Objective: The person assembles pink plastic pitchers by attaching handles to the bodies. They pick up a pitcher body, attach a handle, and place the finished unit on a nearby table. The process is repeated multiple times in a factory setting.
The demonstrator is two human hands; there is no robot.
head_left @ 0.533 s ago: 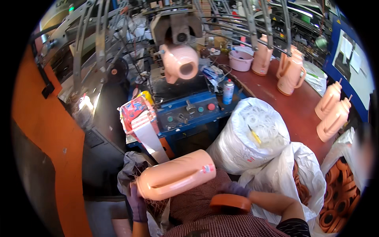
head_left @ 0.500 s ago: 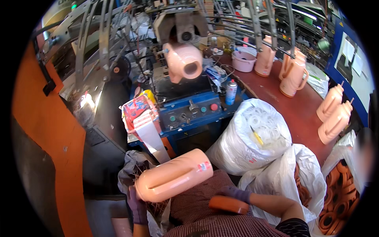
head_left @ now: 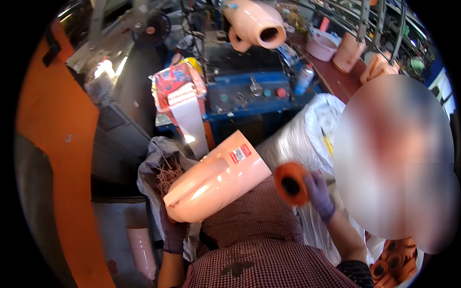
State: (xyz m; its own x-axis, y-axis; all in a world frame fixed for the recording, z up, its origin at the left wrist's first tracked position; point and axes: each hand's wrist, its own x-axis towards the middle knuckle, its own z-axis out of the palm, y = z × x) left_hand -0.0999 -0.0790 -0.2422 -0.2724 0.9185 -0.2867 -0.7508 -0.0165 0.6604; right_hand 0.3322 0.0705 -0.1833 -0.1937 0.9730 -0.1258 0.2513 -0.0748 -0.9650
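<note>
Pink jug across your lap, orange lid raised.
Your left hand (head_left: pixel 173 233) gripped the light, stiff, slippery jug (head_left: pixel 216 180) at its base; right-hand fingers (head_left: pixel 319 194) held the lid (head_left: pixel 290 183) beside its mouth.

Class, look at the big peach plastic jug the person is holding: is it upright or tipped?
Tipped. The jug lies slanted across the lap, its base in the left hand and its labelled end higher.
</note>
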